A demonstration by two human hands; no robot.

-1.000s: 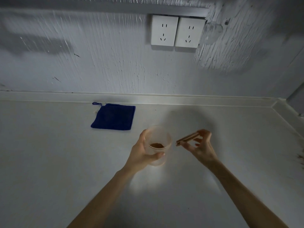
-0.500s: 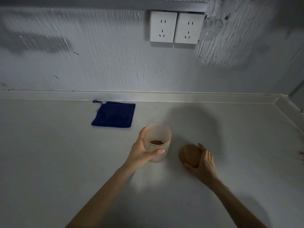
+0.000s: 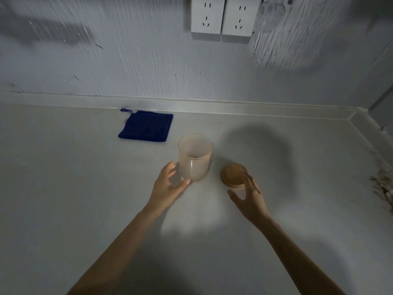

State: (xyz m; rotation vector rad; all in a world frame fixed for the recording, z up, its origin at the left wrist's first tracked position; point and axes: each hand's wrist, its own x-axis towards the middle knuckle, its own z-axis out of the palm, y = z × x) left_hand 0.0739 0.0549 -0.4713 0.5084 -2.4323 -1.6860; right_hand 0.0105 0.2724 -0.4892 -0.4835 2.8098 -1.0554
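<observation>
While left hand (image 3: 168, 186) and right hand (image 3: 248, 194) spread, jar (image 3: 194, 158) stands beside lid (image 3: 232, 175); blue cloth (image 3: 146, 126) behind.

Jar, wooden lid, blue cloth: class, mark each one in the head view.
jar (image 3: 195, 167), head view, frosted side wall.
wooden lid (image 3: 232, 173), head view, flat top.
blue cloth (image 3: 146, 126), head view, middle of fabric.

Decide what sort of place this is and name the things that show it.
Probably a kitchen counter: a pale worktop with a raised back edge, twin wall sockets above it, and a frosted jar standing beside its wooden lid.
</observation>
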